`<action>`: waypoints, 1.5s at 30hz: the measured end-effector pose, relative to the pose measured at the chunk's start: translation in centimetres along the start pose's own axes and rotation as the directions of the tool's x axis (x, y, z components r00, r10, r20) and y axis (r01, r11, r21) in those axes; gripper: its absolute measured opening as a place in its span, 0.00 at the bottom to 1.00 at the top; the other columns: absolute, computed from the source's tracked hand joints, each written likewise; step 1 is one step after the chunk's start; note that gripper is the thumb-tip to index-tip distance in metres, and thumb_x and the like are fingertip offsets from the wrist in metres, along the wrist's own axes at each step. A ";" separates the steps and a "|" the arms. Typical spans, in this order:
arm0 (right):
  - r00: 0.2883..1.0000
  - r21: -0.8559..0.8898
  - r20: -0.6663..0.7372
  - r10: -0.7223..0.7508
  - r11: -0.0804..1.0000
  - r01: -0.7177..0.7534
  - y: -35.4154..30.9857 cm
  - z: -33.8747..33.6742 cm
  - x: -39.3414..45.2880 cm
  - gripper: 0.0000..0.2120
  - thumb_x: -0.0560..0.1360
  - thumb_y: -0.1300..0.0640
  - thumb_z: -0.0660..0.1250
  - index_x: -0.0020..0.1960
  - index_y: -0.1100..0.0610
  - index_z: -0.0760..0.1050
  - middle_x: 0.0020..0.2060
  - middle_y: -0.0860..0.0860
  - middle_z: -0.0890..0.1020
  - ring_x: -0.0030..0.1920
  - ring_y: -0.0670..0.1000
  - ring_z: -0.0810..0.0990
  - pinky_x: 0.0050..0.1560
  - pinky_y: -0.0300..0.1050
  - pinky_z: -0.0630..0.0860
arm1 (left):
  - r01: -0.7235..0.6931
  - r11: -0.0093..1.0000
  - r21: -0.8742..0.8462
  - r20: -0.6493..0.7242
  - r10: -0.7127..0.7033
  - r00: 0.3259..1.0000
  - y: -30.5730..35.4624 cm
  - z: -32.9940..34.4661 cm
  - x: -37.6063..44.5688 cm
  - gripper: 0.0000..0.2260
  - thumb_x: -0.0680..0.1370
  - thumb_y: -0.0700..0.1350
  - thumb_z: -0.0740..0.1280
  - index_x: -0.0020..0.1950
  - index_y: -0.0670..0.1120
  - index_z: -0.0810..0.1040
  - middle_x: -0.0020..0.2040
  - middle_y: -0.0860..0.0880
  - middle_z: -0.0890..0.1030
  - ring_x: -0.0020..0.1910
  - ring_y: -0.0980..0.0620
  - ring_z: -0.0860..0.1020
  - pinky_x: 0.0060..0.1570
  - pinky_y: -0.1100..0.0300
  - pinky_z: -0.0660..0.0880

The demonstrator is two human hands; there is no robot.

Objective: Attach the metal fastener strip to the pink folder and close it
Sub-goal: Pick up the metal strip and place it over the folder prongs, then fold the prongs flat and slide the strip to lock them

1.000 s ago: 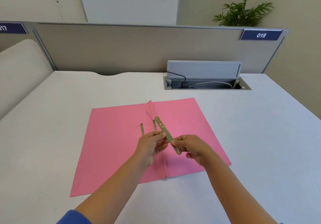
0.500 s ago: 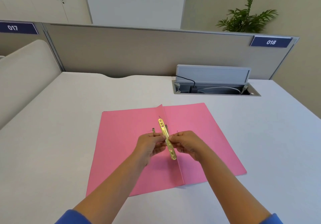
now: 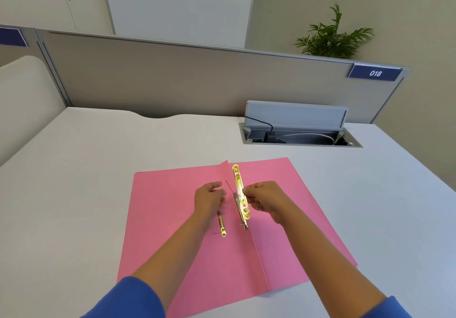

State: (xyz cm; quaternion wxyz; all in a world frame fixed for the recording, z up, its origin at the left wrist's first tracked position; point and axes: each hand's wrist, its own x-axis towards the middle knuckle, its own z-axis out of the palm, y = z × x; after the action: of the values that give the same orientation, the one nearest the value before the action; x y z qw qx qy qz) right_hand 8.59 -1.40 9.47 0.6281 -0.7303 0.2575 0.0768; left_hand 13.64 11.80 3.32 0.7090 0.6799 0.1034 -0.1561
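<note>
1. Head view: the pink folder (image 3: 172, 219) lies open on the white desk (image 3: 74, 169), with the metal fastener strip (image 3: 240, 191) raised just over its centre crease.
2. The right hand (image 3: 265, 198) pinches the strip's middle between thumb and fingertips; the left hand (image 3: 209, 198) is loosely curled, and whether it grips the prong piece (image 3: 221, 224) below it cannot be told.
3. To do this step well, the person should likely line the strip's holes over the prongs along the crease, then press it flat before folding the cover.

Fastener strip held over the open pink folder (image 3: 172, 219)

Right hand (image 3: 265, 198) pinches the gold strip (image 3: 239, 189); left hand (image 3: 209, 198) rests beside a loose prong (image 3: 221, 224).
</note>
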 end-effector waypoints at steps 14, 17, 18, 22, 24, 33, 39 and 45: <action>0.998 -0.054 0.019 0.056 0.997 -0.055 0.5 1.2 1.7 0.10 0.73 0.66 0.65 0.52 0.70 0.79 0.31 0.54 0.77 0.30 0.47 0.73 0.30 0.33 0.74 | -0.079 0.996 0.030 0.009 0.079 0.997 -0.8 2.2 2.3 0.07 0.73 0.34 0.66 0.40 0.42 0.82 0.29 0.45 0.77 0.28 0.47 0.74 0.36 0.55 0.74; 0.998 -0.046 0.023 0.059 0.997 -0.058 0.8 1.1 1.8 0.10 0.73 0.66 0.65 0.52 0.69 0.79 0.31 0.55 0.77 0.30 0.47 0.74 0.30 0.33 0.75 | -0.079 0.997 -0.003 0.015 0.079 0.997 -1.0 2.2 2.3 0.07 0.73 0.33 0.65 0.45 0.39 0.83 0.28 0.45 0.77 0.27 0.48 0.73 0.33 0.57 0.73; 0.998 -0.044 0.025 0.057 0.997 -0.056 0.9 1.0 1.9 0.10 0.73 0.66 0.66 0.52 0.69 0.79 0.31 0.55 0.77 0.30 0.47 0.74 0.29 0.33 0.75 | -0.081 0.997 -0.011 0.016 0.081 0.997 -1.1 2.2 2.3 0.06 0.73 0.33 0.66 0.44 0.39 0.83 0.28 0.45 0.77 0.26 0.49 0.72 0.32 0.58 0.73; 0.998 -0.030 0.032 0.051 0.998 -0.050 0.9 0.9 2.0 0.08 0.74 0.65 0.66 0.49 0.69 0.79 0.31 0.55 0.77 0.29 0.47 0.74 0.27 0.31 0.76 | -0.064 0.997 -0.051 0.020 0.065 0.998 -1.1 2.3 2.2 0.11 0.73 0.33 0.67 0.34 0.45 0.81 0.26 0.46 0.76 0.25 0.51 0.72 0.32 0.60 0.73; 0.998 -0.025 0.037 0.058 0.998 -0.057 0.9 0.9 1.9 0.05 0.74 0.66 0.66 0.42 0.64 0.80 0.30 0.54 0.78 0.29 0.46 0.74 0.27 0.31 0.76 | -0.045 0.996 -0.075 0.012 0.046 0.999 -1.1 2.3 2.2 0.13 0.73 0.33 0.67 0.32 0.47 0.79 0.23 0.50 0.77 0.23 0.53 0.73 0.29 0.61 0.74; 0.997 -0.018 0.036 0.070 0.997 -0.069 1.3 1.0 1.9 0.04 0.73 0.66 0.66 0.43 0.65 0.80 0.31 0.54 0.78 0.29 0.46 0.75 0.29 0.32 0.77 | -0.052 0.996 -0.078 0.029 0.054 0.998 -1.0 2.2 1.9 0.05 0.73 0.34 0.66 0.41 0.40 0.81 0.29 0.45 0.77 0.27 0.51 0.73 0.34 0.58 0.74; 0.996 0.004 0.041 0.082 0.997 -0.082 1.2 1.2 1.7 0.07 0.73 0.66 0.66 0.37 0.61 0.78 0.30 0.54 0.77 0.29 0.47 0.73 0.31 0.34 0.76 | -0.036 0.996 -0.084 0.039 0.039 0.998 -0.8 1.9 1.4 0.07 0.73 0.30 0.64 0.48 0.33 0.80 0.31 0.44 0.76 0.29 0.49 0.72 0.34 0.59 0.72; 0.995 0.000 0.038 0.090 0.996 -0.090 1.3 1.6 1.8 0.09 0.73 0.66 0.66 0.50 0.70 0.78 0.31 0.55 0.77 0.30 0.47 0.74 0.32 0.35 0.76 | 0.109 0.974 -0.198 0.028 -0.106 0.994 -0.6 0.7 -0.2 0.09 0.74 0.32 0.62 0.54 0.37 0.75 0.39 0.41 0.78 0.32 0.48 0.77 0.32 0.59 0.79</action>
State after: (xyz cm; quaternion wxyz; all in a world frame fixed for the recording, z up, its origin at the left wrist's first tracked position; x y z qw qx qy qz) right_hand 9.89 -0.50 7.23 0.6293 -0.7159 0.2781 0.1186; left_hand 13.22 11.10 2.85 0.7649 0.5975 0.1489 -0.1892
